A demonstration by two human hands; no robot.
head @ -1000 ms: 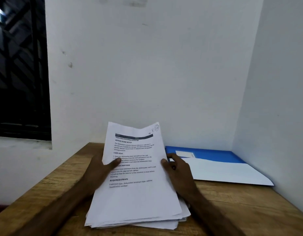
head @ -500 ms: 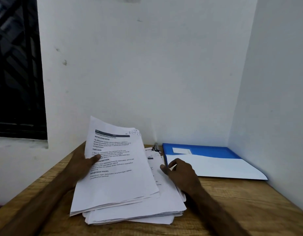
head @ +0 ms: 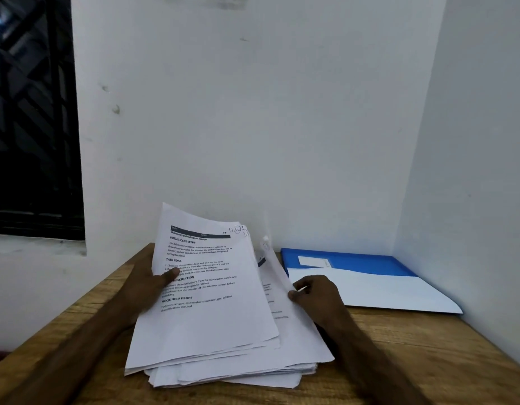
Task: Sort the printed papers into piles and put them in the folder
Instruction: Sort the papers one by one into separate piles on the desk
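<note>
In the head view, a sheaf of printed papers (head: 206, 302) was held tilted up off the pile (head: 282, 366) by the left hand (head: 142, 290), the thumb laid across the printed face and the fingers hidden behind it. The right edge of a further sheet (head: 277, 276), just behind the sheaf, was pinched by the right hand (head: 317, 293), its fingers curled. The pile was spread on the tabletop (head: 428, 361) beneath and between both hands. A blue folder (head: 355, 263) was laid open just beyond the right hand, with white paper (head: 369, 290) resting in it. A dark window (head: 31, 112) was seen well beyond the left hand.
</note>
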